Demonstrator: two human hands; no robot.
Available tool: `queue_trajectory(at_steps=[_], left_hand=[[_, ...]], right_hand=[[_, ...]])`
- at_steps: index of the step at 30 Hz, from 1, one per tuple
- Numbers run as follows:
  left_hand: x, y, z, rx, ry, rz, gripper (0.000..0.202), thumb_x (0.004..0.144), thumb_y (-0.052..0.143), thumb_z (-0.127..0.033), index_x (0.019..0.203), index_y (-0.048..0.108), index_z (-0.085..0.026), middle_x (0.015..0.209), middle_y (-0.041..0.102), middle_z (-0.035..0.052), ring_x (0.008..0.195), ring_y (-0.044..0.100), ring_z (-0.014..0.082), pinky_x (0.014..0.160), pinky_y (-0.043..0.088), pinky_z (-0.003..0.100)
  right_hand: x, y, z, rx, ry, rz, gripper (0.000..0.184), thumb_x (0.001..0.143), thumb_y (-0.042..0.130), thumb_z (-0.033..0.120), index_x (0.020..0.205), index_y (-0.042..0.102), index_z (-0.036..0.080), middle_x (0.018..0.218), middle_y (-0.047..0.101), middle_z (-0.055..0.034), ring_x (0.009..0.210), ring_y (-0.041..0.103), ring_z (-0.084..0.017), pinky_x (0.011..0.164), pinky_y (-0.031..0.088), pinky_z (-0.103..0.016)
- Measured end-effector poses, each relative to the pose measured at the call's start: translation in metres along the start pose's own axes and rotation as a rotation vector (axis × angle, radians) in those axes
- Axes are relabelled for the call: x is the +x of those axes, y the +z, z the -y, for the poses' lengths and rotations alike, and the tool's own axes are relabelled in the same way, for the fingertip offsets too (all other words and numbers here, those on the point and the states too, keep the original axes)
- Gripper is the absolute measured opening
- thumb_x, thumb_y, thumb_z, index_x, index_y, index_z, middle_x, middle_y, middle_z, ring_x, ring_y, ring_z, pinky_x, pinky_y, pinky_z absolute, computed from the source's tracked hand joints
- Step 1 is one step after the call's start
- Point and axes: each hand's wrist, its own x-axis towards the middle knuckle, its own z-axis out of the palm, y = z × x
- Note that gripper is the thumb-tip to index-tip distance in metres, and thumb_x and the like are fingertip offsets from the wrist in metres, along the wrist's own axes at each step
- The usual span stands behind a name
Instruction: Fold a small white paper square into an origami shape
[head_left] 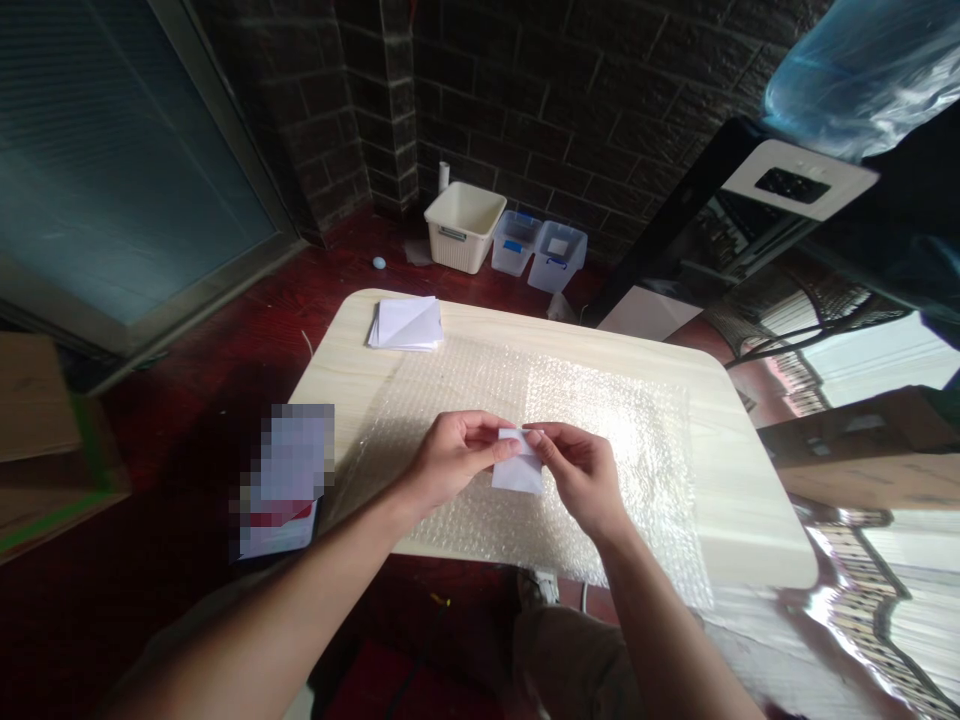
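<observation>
A small folded piece of white paper (519, 468) is held just above a sheet of bubble wrap (600, 420) that covers most of a low pale wooden table (750, 520). My left hand (454, 455) pinches the paper's upper left corner with thumb and fingers closed. My right hand (577, 470) pinches its upper right edge, fingers curled. A stack of white paper sheets (405, 323) lies at the table's far left corner, beyond both hands.
On the dark red floor behind the table stand a cream basket (463, 226) and two clear plastic boxes (547, 252). A tall black-and-white device (750, 200) leans at the right. Cardboard (45, 440) lies at the left. A glass door (112, 150) fills the left wall.
</observation>
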Motion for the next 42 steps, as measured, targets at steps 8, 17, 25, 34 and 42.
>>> queue_trajectory(at_steps=[8, 17, 25, 34, 42], left_hand=[[0.0011, 0.0020, -0.0015, 0.047, 0.051, -0.030, 0.033, 0.086, 0.082, -0.047, 0.092, 0.082, -0.015, 0.088, 0.081, 0.0086, 0.078, 0.075, 0.0210, 0.070, 0.062, 0.032], [-0.0009, 0.0035, -0.0041, 0.070, 0.049, -0.002, 0.040, 0.083, 0.084, -0.051, 0.087, 0.081, -0.011, 0.079, 0.078, 0.0103, 0.069, 0.075, 0.0214, 0.060, 0.064, 0.031], [-0.0033, 0.0064, -0.0056, 0.150, 0.113, -0.024, 0.042, 0.086, 0.080, -0.053, 0.074, 0.078, -0.013, 0.070, 0.073, 0.0068, 0.058, 0.069, 0.0158, 0.054, 0.060, 0.026], [-0.0044, 0.0030, -0.0032, 0.179, 0.129, 0.006, 0.025, 0.086, 0.080, -0.040, 0.083, 0.081, -0.015, 0.077, 0.076, 0.0061, 0.070, 0.071, 0.0190, 0.064, 0.060, 0.029], [-0.0088, 0.0043, -0.0075, 0.274, 0.233, -0.022, 0.024, 0.091, 0.077, -0.039, 0.088, 0.084, -0.016, 0.081, 0.079, 0.0072, 0.072, 0.072, 0.0193, 0.064, 0.056, 0.028]], right_hand=[[-0.0010, -0.0013, -0.0021, 0.001, 0.004, -0.002, 0.035, 0.084, 0.087, 0.046, 0.107, 0.083, 0.020, 0.073, 0.075, -0.0039, 0.062, 0.065, -0.016, 0.054, 0.050, -0.028], [-0.0010, -0.0019, -0.0031, 0.074, 0.067, 0.046, 0.036, 0.082, 0.088, 0.050, 0.096, 0.081, 0.017, 0.073, 0.078, -0.0061, 0.060, 0.070, -0.019, 0.052, 0.057, -0.030], [-0.0022, 0.0008, 0.0002, 0.041, 0.049, 0.041, 0.033, 0.084, 0.086, 0.051, 0.089, 0.078, 0.020, 0.077, 0.078, -0.0060, 0.063, 0.071, -0.018, 0.055, 0.056, -0.029], [-0.0021, -0.0010, -0.0010, 0.011, 0.004, -0.010, 0.029, 0.084, 0.086, 0.048, 0.089, 0.079, 0.020, 0.074, 0.076, -0.0054, 0.060, 0.065, -0.016, 0.052, 0.051, -0.028], [-0.0022, -0.0013, 0.0000, 0.090, 0.043, 0.013, 0.026, 0.078, 0.092, 0.041, 0.092, 0.083, 0.020, 0.079, 0.079, -0.0059, 0.065, 0.069, -0.017, 0.059, 0.055, -0.030]])
